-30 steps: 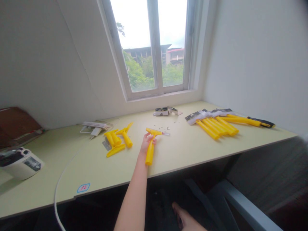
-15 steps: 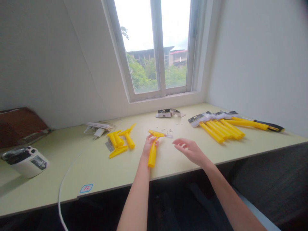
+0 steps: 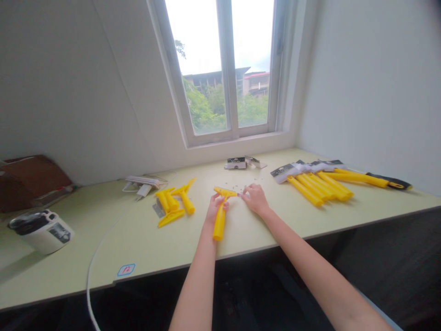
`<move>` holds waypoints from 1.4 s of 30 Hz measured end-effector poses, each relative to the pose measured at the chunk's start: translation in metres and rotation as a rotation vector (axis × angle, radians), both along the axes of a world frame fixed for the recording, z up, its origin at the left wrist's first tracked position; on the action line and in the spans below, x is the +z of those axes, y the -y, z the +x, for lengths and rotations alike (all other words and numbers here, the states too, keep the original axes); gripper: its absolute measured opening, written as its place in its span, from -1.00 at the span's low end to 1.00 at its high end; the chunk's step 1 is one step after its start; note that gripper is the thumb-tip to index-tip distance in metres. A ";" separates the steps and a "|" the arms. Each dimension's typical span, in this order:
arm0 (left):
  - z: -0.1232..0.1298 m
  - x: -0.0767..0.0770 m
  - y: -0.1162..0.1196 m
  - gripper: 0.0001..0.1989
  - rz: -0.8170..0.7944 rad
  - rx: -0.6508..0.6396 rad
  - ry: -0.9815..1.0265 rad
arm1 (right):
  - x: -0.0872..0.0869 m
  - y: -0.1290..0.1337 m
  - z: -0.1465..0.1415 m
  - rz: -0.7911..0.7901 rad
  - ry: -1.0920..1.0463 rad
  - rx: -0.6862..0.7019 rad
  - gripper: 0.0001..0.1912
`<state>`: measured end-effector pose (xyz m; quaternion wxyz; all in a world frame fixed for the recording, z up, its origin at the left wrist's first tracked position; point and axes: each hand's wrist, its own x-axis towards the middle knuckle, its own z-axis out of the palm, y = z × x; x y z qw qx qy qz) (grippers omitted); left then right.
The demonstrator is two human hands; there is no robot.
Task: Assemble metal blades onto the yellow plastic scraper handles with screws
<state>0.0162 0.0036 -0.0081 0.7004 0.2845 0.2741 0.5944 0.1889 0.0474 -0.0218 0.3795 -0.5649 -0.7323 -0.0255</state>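
My left hand (image 3: 214,208) is closed around a yellow scraper (image 3: 218,225) near where its handle meets the wide T-shaped head. The hollow handle end points toward me, over the front part of the table. At the right end of the head, my right hand (image 3: 255,198) pinches a small silvery piece with a reddish tip, mostly covered by the fingers. Tiny loose bits (image 3: 234,187) lie scattered just beyond both hands. Left of the hands, several yellow scraper parts (image 3: 171,201) are grouped together, with a grey flat piece under them.
At the right lies a row of yellow handles (image 3: 320,188) with black-and-white card packaging, beside a black-handled tool (image 3: 389,180). Small boxes (image 3: 236,162) sit below the window. A power strip (image 3: 144,184), white cable (image 3: 90,276) and white jug (image 3: 46,233) occupy the left.
My right hand has moved left from beside the scraper and closed on the silvery piece at its head. The left hand still holds the scraper in nearly the same place.
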 end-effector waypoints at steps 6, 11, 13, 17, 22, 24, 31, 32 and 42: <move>-0.001 0.003 0.003 -0.67 -0.008 0.001 0.045 | 0.002 -0.006 0.010 0.098 -0.443 0.008 -0.82; 0.002 0.003 0.003 -0.63 0.007 0.006 -0.030 | 0.022 0.012 0.010 0.225 -0.671 0.131 -0.84; 0.002 0.002 0.002 -0.61 0.011 0.011 -0.052 | 0.027 0.020 0.008 0.290 -0.623 0.213 -0.86; 0.004 0.001 0.002 -0.61 0.010 0.011 -0.102 | 0.032 0.031 0.002 0.409 -0.495 0.273 -0.85; 0.005 0.003 0.004 -0.61 0.008 -0.015 -0.190 | 0.034 0.034 -0.001 0.442 -0.428 0.330 -0.83; 0.006 0.004 0.004 -0.61 0.008 -0.020 -0.215 | 0.035 0.034 -0.001 0.440 -0.427 0.335 -0.83; 0.006 0.005 0.006 -0.62 -0.001 -0.003 -0.258 | 0.036 0.034 -0.001 0.425 -0.403 0.315 -0.82; 0.006 0.005 0.006 -0.62 0.002 0.000 -0.257 | 0.036 0.034 -0.001 0.419 -0.397 0.318 -0.81; 0.006 0.002 0.003 -0.59 0.021 0.004 -0.272 | 0.036 0.035 0.002 0.420 -0.355 0.306 -0.81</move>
